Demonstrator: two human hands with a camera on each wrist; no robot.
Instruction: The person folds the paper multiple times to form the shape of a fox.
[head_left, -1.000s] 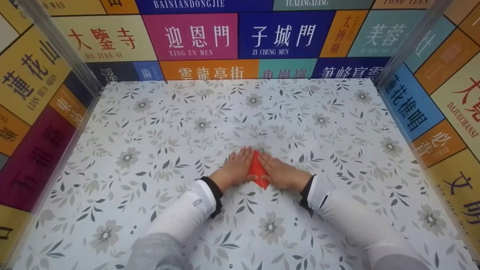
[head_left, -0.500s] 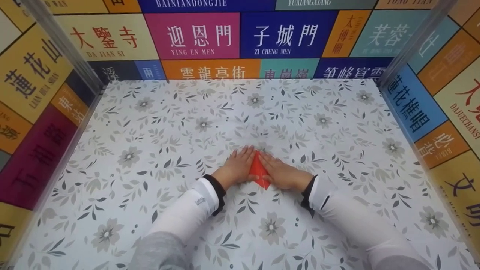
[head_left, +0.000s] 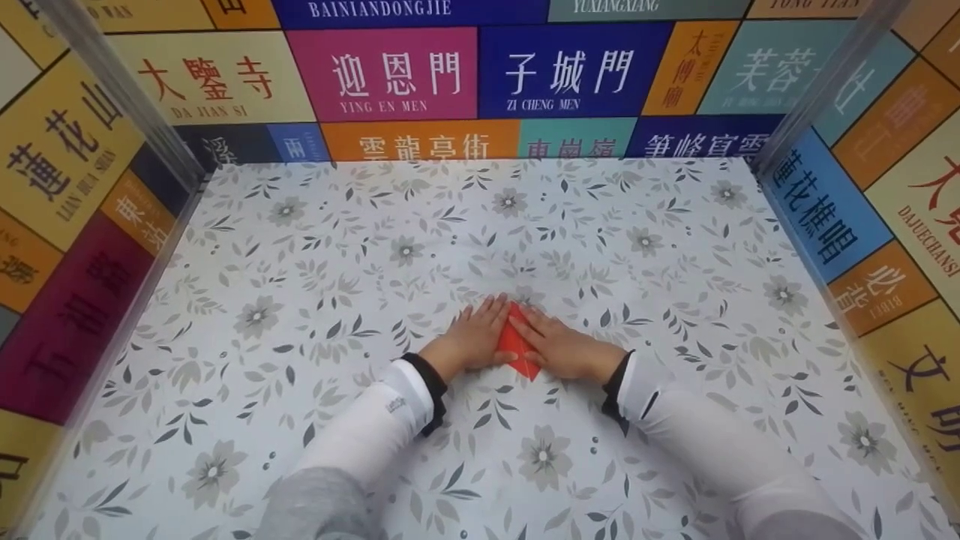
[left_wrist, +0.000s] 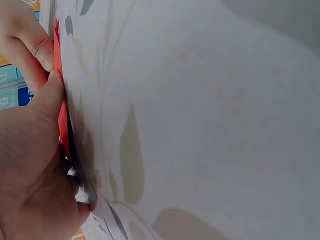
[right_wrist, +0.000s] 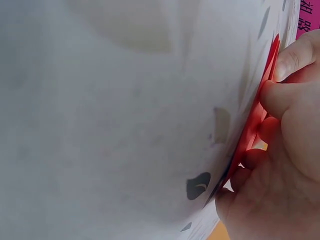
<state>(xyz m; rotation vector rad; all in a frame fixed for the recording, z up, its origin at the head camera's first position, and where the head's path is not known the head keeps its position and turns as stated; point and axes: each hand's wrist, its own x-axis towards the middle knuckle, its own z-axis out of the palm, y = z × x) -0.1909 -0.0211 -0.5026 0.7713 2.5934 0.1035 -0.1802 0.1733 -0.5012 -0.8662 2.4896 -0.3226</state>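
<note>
Hands (head_left: 517, 343) flat on red paper (head_left: 516, 346)

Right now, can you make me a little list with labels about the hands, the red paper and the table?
left hand: lies flat, fingers straight, pressing the left side of the red paper
right hand: lies flat, fingers straight, pressing the right side
red folded paper: flat on the table between both hands, pointed near end showing
table cover: white with grey flowers and leaves
walls: colourful panels with Chinese signs on three sides
sleeves: white, with dark cuffs
</note>
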